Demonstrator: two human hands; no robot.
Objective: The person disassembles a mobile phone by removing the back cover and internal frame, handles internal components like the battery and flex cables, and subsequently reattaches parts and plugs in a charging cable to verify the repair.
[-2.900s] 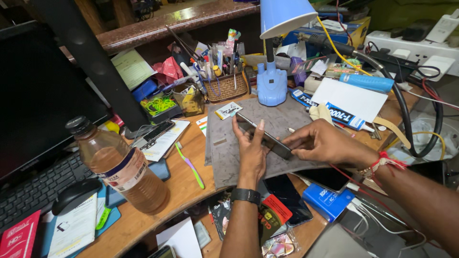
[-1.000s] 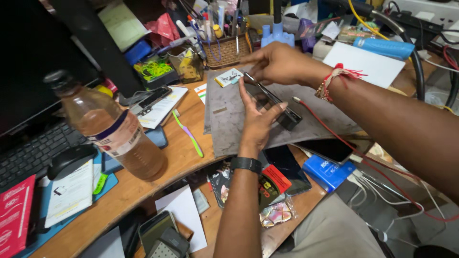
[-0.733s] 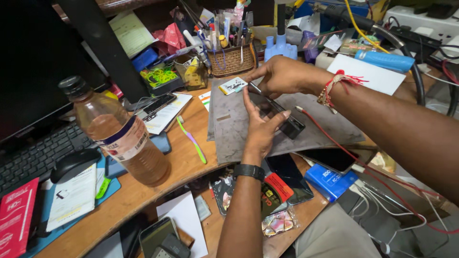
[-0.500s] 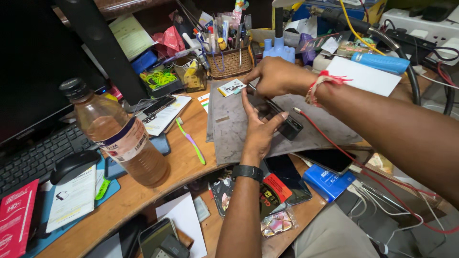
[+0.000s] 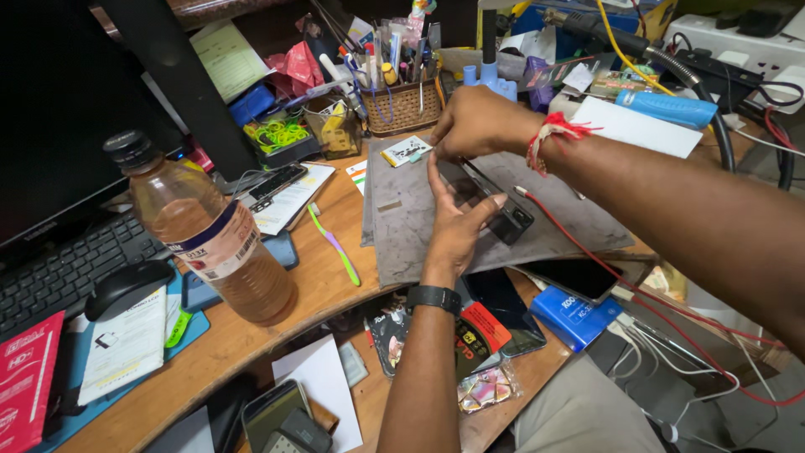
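Observation:
My left hand [image 5: 457, 222] grips a dark smartphone [image 5: 501, 210], holding it on edge above a grey work mat [image 5: 402, 218]. My right hand [image 5: 478, 122] reaches across from the right and pinches the phone's upper end, its fingers closed on it. A thin red cable [image 5: 587, 252] runs from the phone toward the lower right. A black watch sits on my left wrist and a red thread on my right wrist. What the right fingertips do at the phone's top edge is hidden.
A plastic bottle of brown liquid [image 5: 210, 235] stands at the left, next to a keyboard [image 5: 67, 268] and mouse [image 5: 126, 285]. A wicker basket of tools [image 5: 402, 101] stands behind the mat. A green toothbrush [image 5: 335, 247], other phones [image 5: 579, 277] and a blue box [image 5: 579, 317] lie nearby.
My right hand has moved from the phone's right end up to its far end. The phone has shifted slightly with my left hand, and the camera has come closer.

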